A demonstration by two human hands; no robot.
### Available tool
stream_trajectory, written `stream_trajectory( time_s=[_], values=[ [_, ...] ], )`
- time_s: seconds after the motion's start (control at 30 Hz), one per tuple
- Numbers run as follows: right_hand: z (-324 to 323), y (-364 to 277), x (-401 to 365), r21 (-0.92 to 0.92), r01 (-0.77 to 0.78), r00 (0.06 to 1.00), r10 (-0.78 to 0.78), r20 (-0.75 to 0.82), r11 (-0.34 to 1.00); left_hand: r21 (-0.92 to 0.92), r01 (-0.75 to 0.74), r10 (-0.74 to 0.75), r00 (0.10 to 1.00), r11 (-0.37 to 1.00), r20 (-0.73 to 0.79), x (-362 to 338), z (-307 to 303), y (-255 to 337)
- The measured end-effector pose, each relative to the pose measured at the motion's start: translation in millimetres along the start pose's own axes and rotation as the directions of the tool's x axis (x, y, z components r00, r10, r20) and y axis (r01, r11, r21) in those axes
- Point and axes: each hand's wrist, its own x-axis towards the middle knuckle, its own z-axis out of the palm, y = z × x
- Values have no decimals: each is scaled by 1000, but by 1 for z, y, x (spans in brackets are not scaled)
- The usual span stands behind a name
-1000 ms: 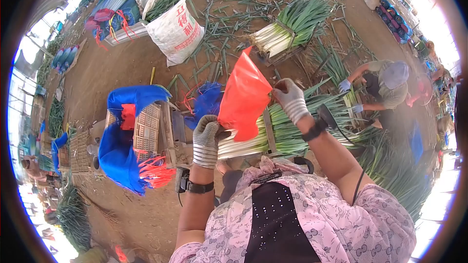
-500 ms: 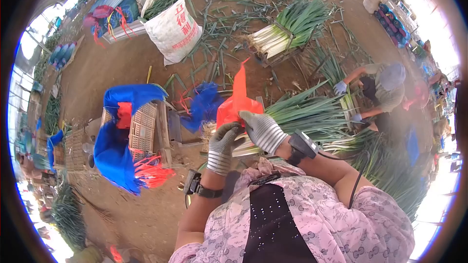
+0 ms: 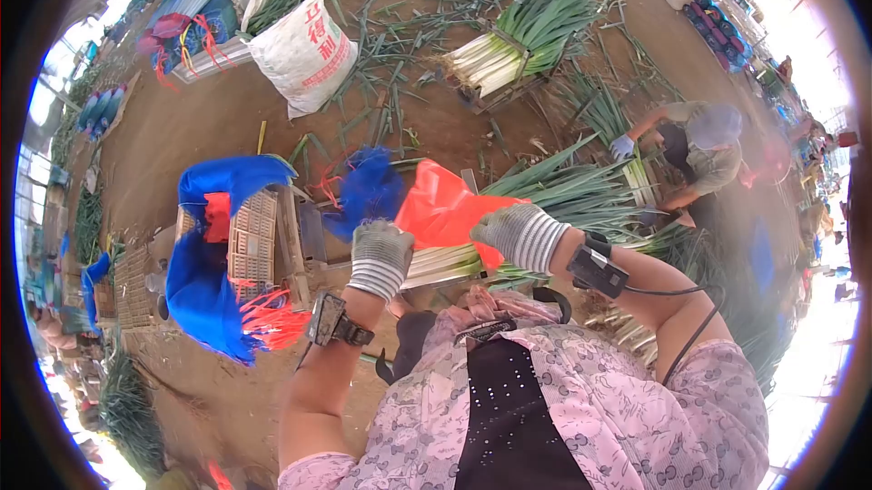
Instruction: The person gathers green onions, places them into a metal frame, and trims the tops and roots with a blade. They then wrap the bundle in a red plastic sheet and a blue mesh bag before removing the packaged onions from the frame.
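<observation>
A thin orange-red plastic sheet [image 3: 438,204] is spread between my gloved hands; whether it is a bag cannot be made out. My left hand [image 3: 381,257] is closed at its left edge. On the other side, the fingers of my right hand [image 3: 524,236] pinch the right edge, and a corner hangs below them. Beneath and behind the sheet lie long green onions [image 3: 563,204], their white stalks toward my left hand. A tangle of blue netting [image 3: 368,186] sits just beyond my left hand.
A plastic crate [image 3: 252,237] draped with blue cloth [image 3: 195,286] and red strips [image 3: 271,319] stands left. Farther off are a white sack [image 3: 304,54] of green leaves and a tied onion bundle [image 3: 522,45]. A co-worker [image 3: 704,154] bends over onions at right.
My hands have moved apart, the left one leftward and the right one rightward. The plastic sheet, gathered with a raised point before, is now stretched wide between them.
</observation>
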Motion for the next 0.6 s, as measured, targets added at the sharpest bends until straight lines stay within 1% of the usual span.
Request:
stream_trajectory(
  time_s=[0.03, 0.07, 0.1, 0.13, 0.17, 0.2, 0.23, 0.3, 0.33, 0.37, 0.4, 0.43, 0.47, 0.53, 0.57, 0.6],
  values=[
    [-1, 1, 0, -42, -32, 998, 34, 54, 999, -50, -78, 70, 988, 996, -138, 1, 1, 6],
    [7, 5, 1, -6, -30, 999, 31, 45, 1000, -91, -158, 127, 952, 983, -279, 2, -7, 18],
    [9, 5, 2, -8, -26, 999, 26, 36, 1000, -122, -240, 170, 894, 963, -416, 3, -14, 32],
    [12, 1, 5, -8, -20, 999, 20, 32, 1000, -191, -327, 210, 863, 926, -459, 7, -17, 45],
    [15, 0, 6, -8, -12, 999, 12, 29, 1000, -268, -326, 173, 866, 906, -470, 11, -10, 52],
    [16, 1, 5, -58, 26, 1000, -26, 7, 998, -344, -325, 134, 869, 881, -477, 15, 1, 56],
    [19, 5, 3, -65, 28, 1000, -28, -5, 998, -418, -324, 95, 872, 849, -481, 19, 13, 56],
    [23, 14, 3, -85, 26, 999, -28, -25, 996, -475, -273, 88, 923, 836, -375, 24, 39, 49],
    [19, 16, 4, -140, 31, 999, -28, 23, 990, -485, -249, 93, 942, 838, -324, 24, 56, 47],
    [16, 16, 5, -120, 37, 998, -31, 53, 992, -495, -225, 97, 958, 839, -270, 23, 61, 47],
    [14, 17, 7, -103, 46, 996, -37, 85, 994, -526, -225, 76, 954, 820, -289, 21, 65, 48],
    [11, 17, 11, -84, 54, 992, -44, 119, 995, -515, -261, 85, 936, 816, -340, 21, 69, 49],
    [12, 15, 17, -115, 27, 981, -3, 196, 993, -502, -296, 91, 916, 813, -391, 20, 62, 50],
    [7, 8, 27, -117, 82, 972, -54, 229, 990, -483, -355, 101, 875, 800, -474, 19, 59, 51],
    [1, 3, 34, -117, 112, 966, -80, 248, 987, -491, -363, 141, 891, 792, -431, 21, 62, 48],
    [-7, -3, 42, -84, 83, 936, -49, 347, 993, -498, -372, 181, 903, 783, -390, 27, 65, 44]
  ],
)
